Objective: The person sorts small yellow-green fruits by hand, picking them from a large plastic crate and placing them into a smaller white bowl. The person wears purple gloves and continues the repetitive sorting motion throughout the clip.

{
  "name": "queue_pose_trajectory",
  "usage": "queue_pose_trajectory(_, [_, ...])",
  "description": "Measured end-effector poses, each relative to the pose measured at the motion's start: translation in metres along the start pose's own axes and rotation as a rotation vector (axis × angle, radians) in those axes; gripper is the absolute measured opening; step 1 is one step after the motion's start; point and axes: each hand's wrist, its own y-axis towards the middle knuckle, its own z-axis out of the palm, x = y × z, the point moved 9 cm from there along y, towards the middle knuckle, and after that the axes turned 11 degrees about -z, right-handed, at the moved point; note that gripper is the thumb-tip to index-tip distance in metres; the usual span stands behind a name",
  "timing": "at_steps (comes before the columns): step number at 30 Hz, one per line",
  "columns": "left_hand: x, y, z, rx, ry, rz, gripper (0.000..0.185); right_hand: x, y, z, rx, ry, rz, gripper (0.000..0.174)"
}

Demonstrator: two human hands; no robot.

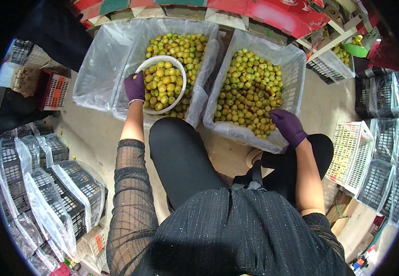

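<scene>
My left hand [135, 86], in a purple glove, is at the left rim of a round white basket [184, 81] filled with yellow-green fruit [162, 81]. A bit of yellow shows at its fingers. This basket rests on more fruit in a plastic-lined crate [199, 103]. To the right, my right hand [285, 126], gloved alike, is at the near right edge of the fruit heap [251, 89] in a second lined crate [297, 79]. Its fingers are curled, and whether they hold a fruit cannot be told. Some fruit there looks brownish.
A lined crate [99, 65] adjoins on the left. Red and green panels [272, 13] run behind the crates. Black lined crates [72, 193] are stacked at left and right; a white crate [351, 155] holding fruit stands at right. A person's dark-clothed legs [58, 34] are at upper left.
</scene>
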Motion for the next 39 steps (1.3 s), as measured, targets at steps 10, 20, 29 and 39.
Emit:
queue_pose_trajectory(10, [0.015,0.006,0.073,0.228,0.231,0.333,0.046,-0.02,0.005,0.008,-0.048,-0.026,-0.131,0.025])
queue_pose_trajectory(20, [0.04,0.067,0.083,0.317,-0.142,0.109,0.037,-0.013,-0.001,0.004,-0.098,-0.05,-0.195,0.02])
queue_pose_trajectory(29, [-0.218,-0.002,0.074,0.801,-0.831,0.027,0.034,-0.014,0.007,0.029,0.055,-0.155,-0.309,0.026])
queue_pose_trajectory(39, [-0.299,-0.151,0.045,1.01,-1.294,-0.343,0.04,-0.08,0.088,0.125,0.407,-0.323,-0.185,0.028])
